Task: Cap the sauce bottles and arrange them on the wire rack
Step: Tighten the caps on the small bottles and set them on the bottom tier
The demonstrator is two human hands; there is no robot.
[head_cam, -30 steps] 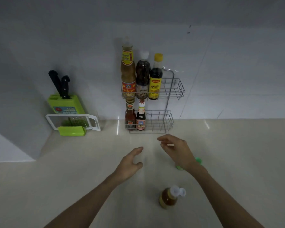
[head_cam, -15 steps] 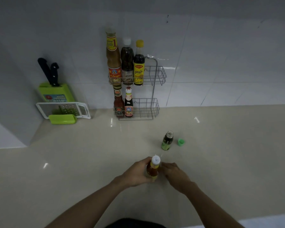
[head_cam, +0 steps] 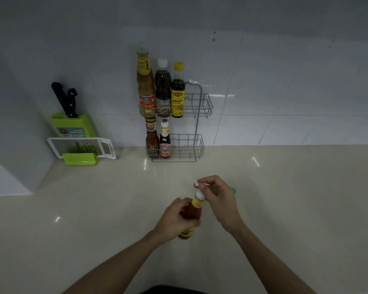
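Low in the frame's centre, the orange sauce bottle [head_cam: 192,215] is now lifted off the desk [head_cam: 285,209] and tilted, left hand [head_cam: 175,221] grip clenched around its body; right hand [head_cam: 218,195] now pinches its white cap [head_cam: 199,185].

Two bare forearms, no sleeves, watch or rings; hands [head_cam: 174,219] likewise uncovered, without gloves.

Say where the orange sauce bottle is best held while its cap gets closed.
Around the wide body, from the left, as the left hand does: the orange sauce bottle leans, and its narrow neck stays clear for the right hand at the white cap.
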